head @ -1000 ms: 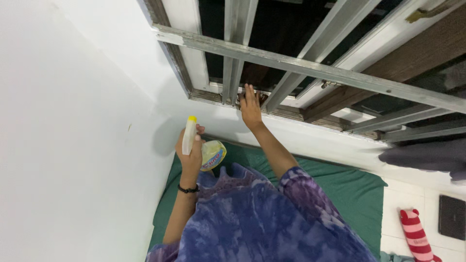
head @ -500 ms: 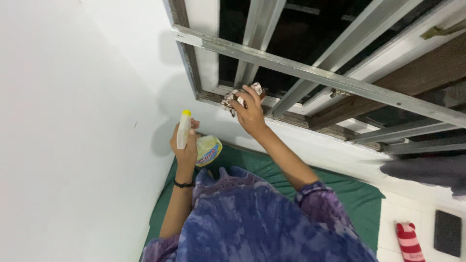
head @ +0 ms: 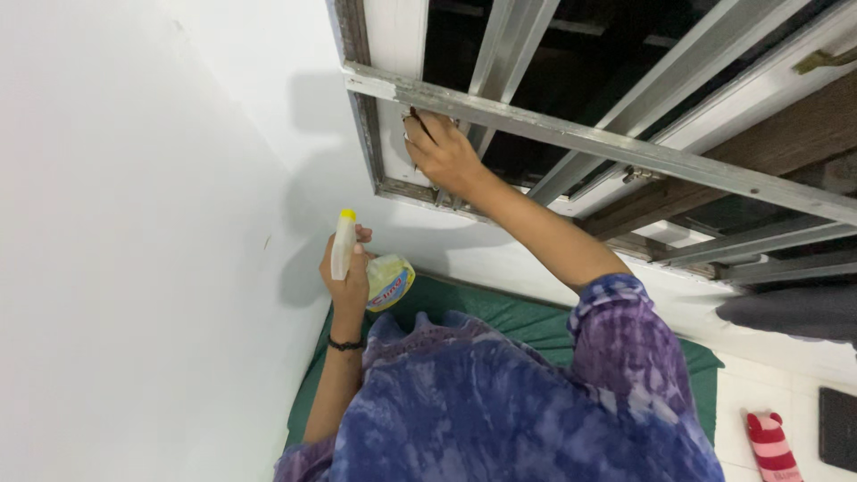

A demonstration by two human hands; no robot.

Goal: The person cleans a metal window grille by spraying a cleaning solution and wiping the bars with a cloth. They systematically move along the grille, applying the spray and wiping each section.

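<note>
My left hand (head: 350,278) holds a spray bottle (head: 386,280) of yellow liquid with a white trigger head and yellow nozzle, raised in front of the white wall. My right hand (head: 440,153) is up at the window, closed on a crumpled patterned cloth (head: 413,117) that is mostly hidden by the fingers, pressed against the grey horizontal metal bar (head: 571,137) near the frame's left side. A black bracelet circles my left wrist. I wear a blue and purple patterned garment.
The window (head: 625,107) has grey metal grille bars and a worn brown and white frame. Below lies a green mattress (head: 500,314). A red and pink striped soft toy (head: 771,444) and a dark flat object (head: 839,428) lie on the white floor at right.
My right hand lifted with the cloth from the lower window sill up to the horizontal bar. My left hand with the bottle stayed about where it was.
</note>
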